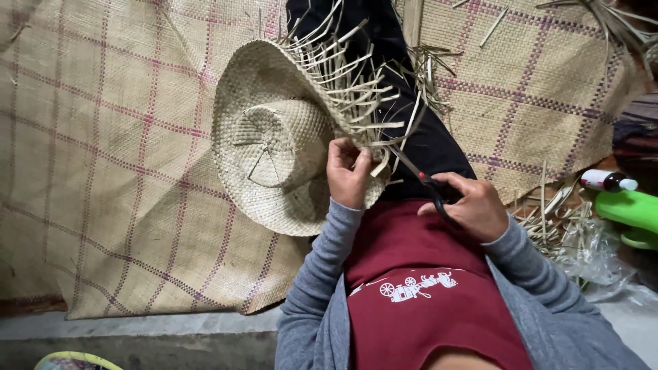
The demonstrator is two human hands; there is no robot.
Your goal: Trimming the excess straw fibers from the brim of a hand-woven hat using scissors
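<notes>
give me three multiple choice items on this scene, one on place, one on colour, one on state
1. Where is the woven straw hat?
A. on the person's lap, over the mat
B. hanging on a wall
C. inside a box

2. What colour are the lines on the woven mat?
A. green
B. purple-pink
C. black

3. What state is the hat's brim edge in?
A. neatly bound
B. burnt
C. loose strands sticking out

Answers:
1 A, the left hand grips its brim above the legs.
2 B, purple-pink lines form a grid.
3 C, loose strands fan out near the scissors held by the right hand.
</notes>
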